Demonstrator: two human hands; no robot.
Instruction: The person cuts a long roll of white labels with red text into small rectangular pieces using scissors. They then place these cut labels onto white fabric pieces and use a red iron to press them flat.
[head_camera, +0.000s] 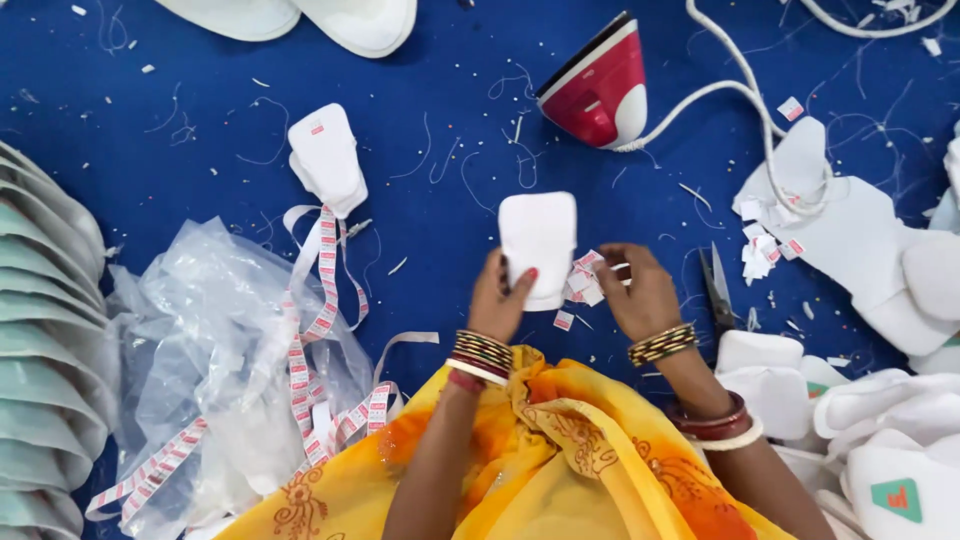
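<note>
Fingers of the left hand (497, 296) pinch the lower edge of one white fabric piece (538, 245), which lies flat on the blue worktop (200, 120) between both hands. The right hand (640, 292) curls its fingers over a small heap of cut labels (583, 283). One red iron (597, 85) stands above, one pair of scissors (716, 285) lies just right, and one label ribbon (320, 290) trails left over a plastic bag (210, 340).
</note>
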